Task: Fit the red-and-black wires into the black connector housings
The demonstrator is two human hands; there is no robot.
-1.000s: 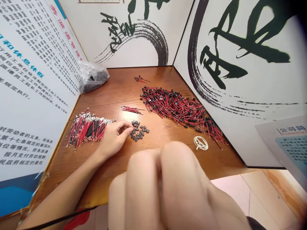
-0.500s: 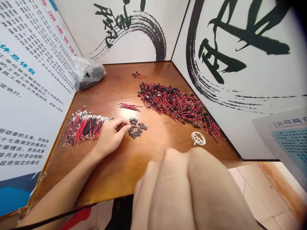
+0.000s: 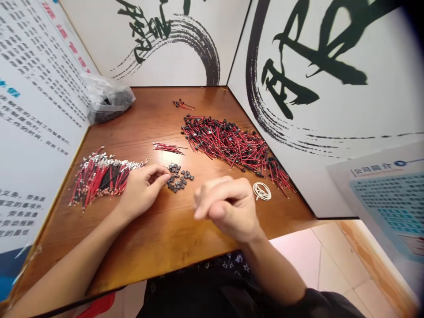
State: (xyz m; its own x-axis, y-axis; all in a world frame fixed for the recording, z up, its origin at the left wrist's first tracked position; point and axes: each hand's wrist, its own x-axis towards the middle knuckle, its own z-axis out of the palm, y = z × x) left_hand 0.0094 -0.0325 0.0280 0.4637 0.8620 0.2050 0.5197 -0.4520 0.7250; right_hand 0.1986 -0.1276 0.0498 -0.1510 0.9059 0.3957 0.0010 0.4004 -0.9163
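Black plastic pieces [image 3: 179, 179], seen from the head camera: a small loose cluster lying on the wooden table [image 3: 165, 238], about mid-table, just right of the left hand [image 3: 141, 194]. That hand resting palm-down on the table, its fingers [image 3: 163, 179] bent, thumb and forefinger drawn close together at the cluster's left edge, touching or all but touching the nearest pieces; cannot tell whether one is gripped between them. Over the near part of the table, the right hand [image 3: 228, 210] raised, right of the cluster and apart from it, its fingers [image 3: 215, 190] curled loosely together and pointing left, somewhat blurred; cannot tell whether anything is held inside.

Just left of the left hand, a flat bundle of red and black wires [image 3: 97, 176] with silvery tips along its far edge. Beyond the cluster, a small bunch of red wires [image 3: 167, 148]; farther back, near the far wall, a tiny second bunch [image 3: 181, 104]. Far and right of the cluster, a long heap of wired plugs [image 3: 232, 145], red and black, stretched along the right-hand panel. At the near end of that heap, a white coiled band [image 3: 262, 191], just right of the right hand. In the far left corner, a clear plastic bag [image 3: 107, 99] with dark contents, against the printed poster panel [image 3: 29, 110]. White brush-lettered panels [image 3: 298, 110] along the far and right sides of the table
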